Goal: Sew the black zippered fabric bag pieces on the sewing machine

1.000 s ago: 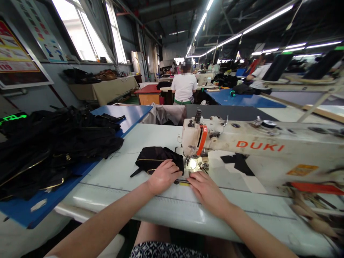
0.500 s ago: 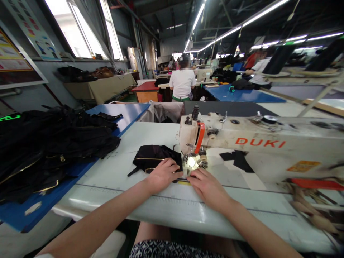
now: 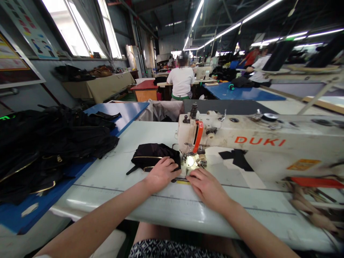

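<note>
black and folded, with gold zips: look at the cloth piece (image 3: 149,152), down on the pale worktable (image 3: 129,143), just left of the lit needle plate (image 3: 190,162) of the sewing machine (image 3: 228,130). over to the left hand (image 3: 163,174), laid on the near right part of the cloth, fingers close together and bent; can't tell if pinching it. across now to the right hand (image 3: 205,184), near the left but apart from it, fingers curled beside the near side of the plate; can't tell if gripping anything. far left, on the blue table (image 3: 20,220), a dark garment heap (image 3: 53,139). under the machine arm, black scraps (image 3: 240,159). and up ahead, a person (image 3: 181,80) in white, back turned
</note>
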Demonstrator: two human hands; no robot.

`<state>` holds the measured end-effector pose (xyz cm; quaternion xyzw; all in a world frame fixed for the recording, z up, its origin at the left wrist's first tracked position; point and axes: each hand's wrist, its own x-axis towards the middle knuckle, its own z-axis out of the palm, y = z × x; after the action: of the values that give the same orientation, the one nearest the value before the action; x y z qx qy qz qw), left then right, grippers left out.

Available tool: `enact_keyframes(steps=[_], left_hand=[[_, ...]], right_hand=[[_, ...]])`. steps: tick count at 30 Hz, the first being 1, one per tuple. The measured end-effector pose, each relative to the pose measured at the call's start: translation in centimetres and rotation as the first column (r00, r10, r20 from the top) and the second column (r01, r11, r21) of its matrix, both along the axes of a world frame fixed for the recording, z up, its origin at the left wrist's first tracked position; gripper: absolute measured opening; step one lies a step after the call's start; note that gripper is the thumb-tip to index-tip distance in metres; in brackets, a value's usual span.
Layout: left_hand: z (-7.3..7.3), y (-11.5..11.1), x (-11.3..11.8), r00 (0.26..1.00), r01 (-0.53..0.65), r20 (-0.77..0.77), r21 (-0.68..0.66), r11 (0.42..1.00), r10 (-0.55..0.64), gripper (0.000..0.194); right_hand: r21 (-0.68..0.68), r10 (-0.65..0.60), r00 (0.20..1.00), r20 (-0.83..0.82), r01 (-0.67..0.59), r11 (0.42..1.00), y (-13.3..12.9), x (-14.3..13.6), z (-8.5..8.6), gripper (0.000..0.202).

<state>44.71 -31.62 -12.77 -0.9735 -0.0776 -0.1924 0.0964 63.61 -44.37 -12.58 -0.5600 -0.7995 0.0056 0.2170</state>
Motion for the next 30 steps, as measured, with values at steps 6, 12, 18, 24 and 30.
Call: enact_keyframes(steps=[6,12,18,24,30], left_hand=[[-0.02,-0.01,0.04,1.0,0.002,0.016,-0.008,1.0,-0.002,0.02],[-0.37,0.07,-0.09,0.999,-0.011,0.049,-0.047,0.999,0.013,0.022],[-0.48,0.07,-0.07,0.999,-0.01,0.047,-0.071,0.997,0.013,0.023],[-0.41,-0.07,0.14,0.999,-0.031,-0.014,-0.06,0.998,0.031,0.021],[-0.4,0.04,0.11,0.999,-0.016,-0.036,-0.058,0.998,0.013,0.023]], right_hand=[[0.01,-0.007,1.0,-0.006,0.007,1.0,0.0,-0.02,0.0,0.023],[0.007,-0.006,1.0,-0.011,0.006,1.0,0.01,-0.03,-0.11,0.024],[0.022,-0.004,1.0,-0.017,0.005,1.0,0.04,-0.02,-0.19,0.024],[-0.001,-0.005,0.999,-0.038,0.005,1.0,-0.02,0.09,-0.35,0.023],[0.018,-0.043,0.992,-0.122,0.045,0.999,0.02,0.34,-0.74,0.022]])
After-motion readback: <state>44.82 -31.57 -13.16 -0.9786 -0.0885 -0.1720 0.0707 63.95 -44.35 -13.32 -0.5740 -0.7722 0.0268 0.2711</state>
